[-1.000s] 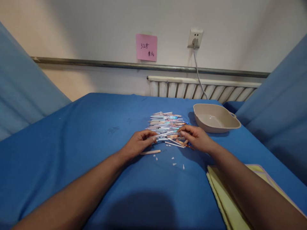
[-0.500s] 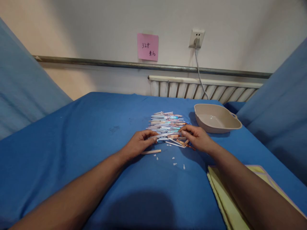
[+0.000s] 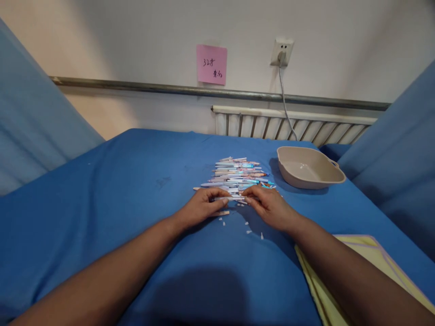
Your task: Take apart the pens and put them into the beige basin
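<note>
My left hand [image 3: 206, 204] pinches the left end of a slim, pale pen [image 3: 231, 198], fingers closed on it. At its other end, thumb and fingertips of my right hand [image 3: 269, 204] are closed on the pen too. It lies level between them, just above the near side of a row of pens and thin white sticks [image 3: 238, 172] stacked crosswise on the blue sheet. A cream pen barrel [image 3: 223, 213] sits under my left fingertips. Several small white tips [image 3: 248, 232] lie scattered nearer to me. Part of the row is hidden behind my hands.
A beige plastic basin [image 3: 307, 170] stands to the right of the pens on the blue sheet [image 3: 136, 181]. A folded yellow towel [image 3: 360, 246] lies under my right forearm. Behind are a radiator [image 3: 251, 124], a metal rail [image 3: 163, 89] and a plugged-in cord [image 3: 284, 97].
Both hands have come closer together and slightly nearer to me, and the pale pen between them now lies level. The camera view has shifted slightly.
</note>
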A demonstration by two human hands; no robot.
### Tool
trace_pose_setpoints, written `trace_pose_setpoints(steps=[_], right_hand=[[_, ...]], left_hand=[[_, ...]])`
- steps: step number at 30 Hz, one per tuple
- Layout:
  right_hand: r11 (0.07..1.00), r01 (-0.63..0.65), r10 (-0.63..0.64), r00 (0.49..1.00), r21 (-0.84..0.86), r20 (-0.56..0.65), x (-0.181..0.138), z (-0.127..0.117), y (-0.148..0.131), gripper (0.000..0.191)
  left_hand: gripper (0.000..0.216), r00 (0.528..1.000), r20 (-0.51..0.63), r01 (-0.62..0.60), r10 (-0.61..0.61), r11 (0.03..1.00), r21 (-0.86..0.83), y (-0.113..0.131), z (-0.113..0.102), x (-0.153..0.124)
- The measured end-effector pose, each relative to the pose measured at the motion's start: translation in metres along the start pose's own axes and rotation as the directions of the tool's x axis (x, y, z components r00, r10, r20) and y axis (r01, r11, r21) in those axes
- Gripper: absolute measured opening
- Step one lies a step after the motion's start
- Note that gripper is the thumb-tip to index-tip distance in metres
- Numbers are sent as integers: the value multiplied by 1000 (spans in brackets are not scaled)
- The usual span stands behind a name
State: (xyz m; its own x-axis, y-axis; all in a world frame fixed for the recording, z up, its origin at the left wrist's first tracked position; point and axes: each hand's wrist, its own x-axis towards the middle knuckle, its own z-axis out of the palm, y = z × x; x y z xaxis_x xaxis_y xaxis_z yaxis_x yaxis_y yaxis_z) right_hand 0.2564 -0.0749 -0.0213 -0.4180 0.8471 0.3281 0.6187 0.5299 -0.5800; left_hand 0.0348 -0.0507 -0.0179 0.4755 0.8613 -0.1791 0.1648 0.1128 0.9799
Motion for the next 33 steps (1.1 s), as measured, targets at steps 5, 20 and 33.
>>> trace_pose_setpoints(steps=[5,20,33], right_hand=[[999,15,-16,1000,-39,-6,-2,0,1,12],[912,224,-217,974,-345,60,-1,-4,0,12],[970,156,-144,987,-185,78,-2,-1,-1,14]], left_hand=[[31,999,29,16,-13,997,-78,1,1,-1],[25,992,117,-41,43,999,-20,-3,-3,2],[24,973,123,-225,197,934,276,3,-1,-3]])
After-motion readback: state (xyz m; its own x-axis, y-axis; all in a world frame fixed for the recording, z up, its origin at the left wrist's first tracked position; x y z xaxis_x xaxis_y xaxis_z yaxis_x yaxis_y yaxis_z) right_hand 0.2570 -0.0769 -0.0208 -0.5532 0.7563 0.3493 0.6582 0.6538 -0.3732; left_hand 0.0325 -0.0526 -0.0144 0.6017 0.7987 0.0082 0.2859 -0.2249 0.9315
